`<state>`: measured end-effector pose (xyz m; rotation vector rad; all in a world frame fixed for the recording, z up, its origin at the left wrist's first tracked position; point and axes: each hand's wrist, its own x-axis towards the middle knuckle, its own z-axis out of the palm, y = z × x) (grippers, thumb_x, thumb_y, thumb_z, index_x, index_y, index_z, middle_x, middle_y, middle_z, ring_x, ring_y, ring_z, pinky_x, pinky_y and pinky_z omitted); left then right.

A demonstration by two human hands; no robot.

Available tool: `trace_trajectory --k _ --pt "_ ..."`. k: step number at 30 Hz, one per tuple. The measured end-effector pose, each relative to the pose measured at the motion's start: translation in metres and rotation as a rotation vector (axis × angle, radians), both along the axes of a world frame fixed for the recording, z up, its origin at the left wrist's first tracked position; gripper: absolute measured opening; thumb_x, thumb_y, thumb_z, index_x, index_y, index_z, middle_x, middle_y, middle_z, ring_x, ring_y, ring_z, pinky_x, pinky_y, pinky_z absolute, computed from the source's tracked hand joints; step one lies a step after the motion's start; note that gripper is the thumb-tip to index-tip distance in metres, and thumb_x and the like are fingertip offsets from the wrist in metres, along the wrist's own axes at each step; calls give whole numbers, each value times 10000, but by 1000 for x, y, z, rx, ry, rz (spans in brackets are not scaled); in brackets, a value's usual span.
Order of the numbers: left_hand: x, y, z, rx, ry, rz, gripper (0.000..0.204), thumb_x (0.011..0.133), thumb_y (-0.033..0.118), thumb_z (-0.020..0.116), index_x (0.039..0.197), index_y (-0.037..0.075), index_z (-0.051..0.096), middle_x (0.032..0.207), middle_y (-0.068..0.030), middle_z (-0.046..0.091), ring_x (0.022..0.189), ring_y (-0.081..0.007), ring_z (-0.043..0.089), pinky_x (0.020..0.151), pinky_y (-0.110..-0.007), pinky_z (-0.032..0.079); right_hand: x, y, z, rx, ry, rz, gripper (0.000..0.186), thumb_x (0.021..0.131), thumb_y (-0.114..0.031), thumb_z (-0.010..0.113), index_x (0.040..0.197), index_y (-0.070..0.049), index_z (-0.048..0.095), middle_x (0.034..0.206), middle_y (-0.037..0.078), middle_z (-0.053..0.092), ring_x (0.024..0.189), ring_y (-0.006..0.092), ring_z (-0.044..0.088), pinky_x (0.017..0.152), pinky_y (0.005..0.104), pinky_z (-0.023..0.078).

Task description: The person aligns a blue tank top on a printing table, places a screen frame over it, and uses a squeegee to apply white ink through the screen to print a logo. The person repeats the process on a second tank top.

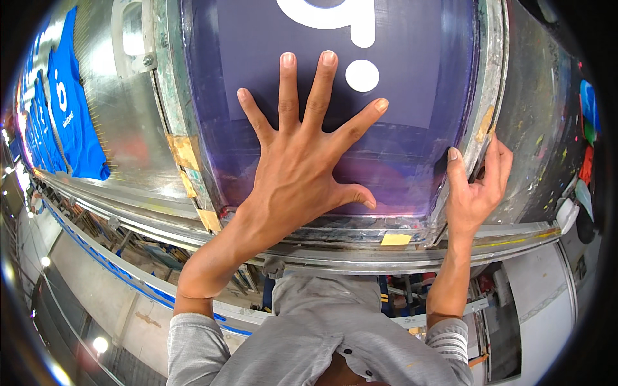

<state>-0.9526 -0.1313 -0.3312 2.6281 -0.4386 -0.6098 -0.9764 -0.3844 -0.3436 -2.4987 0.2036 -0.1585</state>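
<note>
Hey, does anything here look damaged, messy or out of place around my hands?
Just wear: the metal frame your right hand grips is stained, with uneven yellowish tape patches on its left side that look makeshift. The dark surface at right looks messy, speckled with color.

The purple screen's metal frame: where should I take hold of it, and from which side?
Likely by its right rail, from the outer right side: the rail is long and narrow, and the right hand straddles it, thumb inside, fingers outside. The purple screen, a broad flat sheet, offers little to pinch.
</note>
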Motion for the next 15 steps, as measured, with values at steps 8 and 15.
trace_trajectory --k 8,15 --pt "0 0 -2 8 -20 -2 1071 468 746 743 1454 405 500 1672 -193 11 1494 -522 -98 955 -887 39 1 0 1 -10 1 8 582 769 -64 796 1312 4 601 1092 84 537 836 155 512 646 290 411" --pt "-1 0 -2 19 -26 0 1055 475 731 742 1451 408 502 1671 -194 23 1498 -516 -84 963 -882 43 0 0 1 -32 21 6 587 767 -51 788 1317 12 593 1101 99 532 867 169 534 679 301 439"
